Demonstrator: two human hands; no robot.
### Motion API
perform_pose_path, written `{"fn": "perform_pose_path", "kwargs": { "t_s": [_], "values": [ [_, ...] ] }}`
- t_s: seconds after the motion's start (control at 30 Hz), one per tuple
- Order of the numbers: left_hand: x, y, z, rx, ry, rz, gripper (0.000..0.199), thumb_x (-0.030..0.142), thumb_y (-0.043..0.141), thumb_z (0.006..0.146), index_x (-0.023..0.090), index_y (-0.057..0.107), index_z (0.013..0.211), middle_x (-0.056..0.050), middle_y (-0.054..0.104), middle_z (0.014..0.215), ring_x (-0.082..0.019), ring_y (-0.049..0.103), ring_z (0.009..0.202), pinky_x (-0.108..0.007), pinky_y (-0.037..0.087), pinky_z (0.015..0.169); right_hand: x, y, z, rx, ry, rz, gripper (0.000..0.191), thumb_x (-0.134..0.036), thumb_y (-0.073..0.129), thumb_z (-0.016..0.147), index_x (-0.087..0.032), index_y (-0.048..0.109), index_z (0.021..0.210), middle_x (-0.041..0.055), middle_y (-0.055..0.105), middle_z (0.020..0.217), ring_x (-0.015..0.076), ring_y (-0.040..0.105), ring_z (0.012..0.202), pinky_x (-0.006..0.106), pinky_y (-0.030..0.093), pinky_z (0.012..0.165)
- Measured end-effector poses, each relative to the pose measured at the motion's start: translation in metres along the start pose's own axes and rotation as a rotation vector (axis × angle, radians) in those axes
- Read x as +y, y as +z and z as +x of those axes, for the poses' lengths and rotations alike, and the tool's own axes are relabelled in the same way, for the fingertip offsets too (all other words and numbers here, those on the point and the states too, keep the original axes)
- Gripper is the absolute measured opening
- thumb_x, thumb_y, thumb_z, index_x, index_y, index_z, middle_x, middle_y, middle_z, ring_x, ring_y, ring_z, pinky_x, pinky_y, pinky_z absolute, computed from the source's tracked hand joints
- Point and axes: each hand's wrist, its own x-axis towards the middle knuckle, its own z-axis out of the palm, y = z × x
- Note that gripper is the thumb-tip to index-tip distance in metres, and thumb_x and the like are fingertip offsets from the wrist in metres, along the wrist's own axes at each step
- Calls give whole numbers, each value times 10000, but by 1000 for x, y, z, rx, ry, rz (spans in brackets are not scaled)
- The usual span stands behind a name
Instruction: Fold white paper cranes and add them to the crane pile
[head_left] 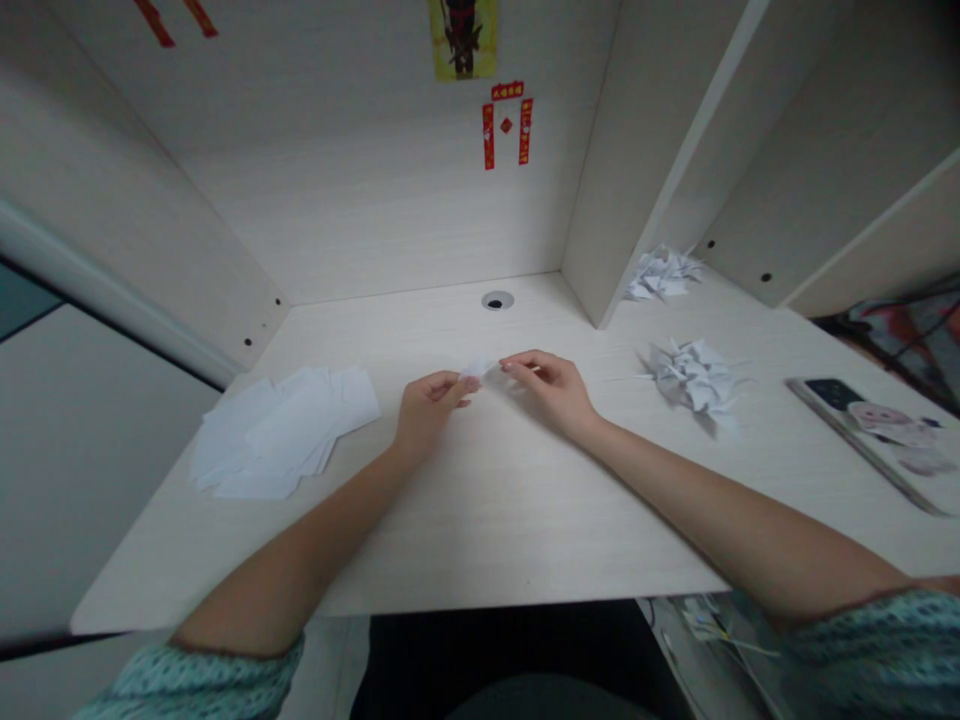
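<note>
Near the middle of the desk, a small folded piece of white paper (474, 369) is held just above the surface. My left hand (431, 408) pinches its left side between thumb and fingers. At its right end, my right hand (551, 388) has thumb and forefinger closed on a thin tip of the same paper. The exact folds are too small and pale to make out. To the left lies a loose spread of flat white paper sheets (289, 430). A pile of small folded papers (697, 378) sits to the right of my right hand.
Behind the upright divider (637, 190) lies another heap of folded papers (664, 273). A phone in a decorated case (881, 430) rests at the right. A round cable hole (498, 300) is near the back panel. The front desk edge runs above my lap.
</note>
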Motion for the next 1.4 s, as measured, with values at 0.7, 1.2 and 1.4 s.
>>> {"fn": "perform_pose_path", "kwargs": {
  "t_s": [0.7,1.2,1.4],
  "values": [
    [-4,10,-11,-102,65,63,250,356,729,669,201,726,865,-35,740,859,-169,675,772,-280,499,758,-8,7,-12,-25,-266,-150,89,-320,690,762,-249,738,738,26,721,735,175,620,723,333,466,713],
    [-10,9,-7,-103,13,146,357,519,694,656,168,650,608,21,563,556,-109,517,554,-225,413,545,-13,10,-14,21,-244,-135,80,-298,698,750,-238,720,702,25,712,727,175,621,723,347,474,739],
    [-13,9,-5,-126,-63,50,329,503,718,639,180,688,688,8,635,668,-124,586,675,-248,499,664,-14,11,-14,30,-134,-49,129,-345,715,718,-219,717,688,36,705,723,174,604,703,328,463,691]
  ]
}}
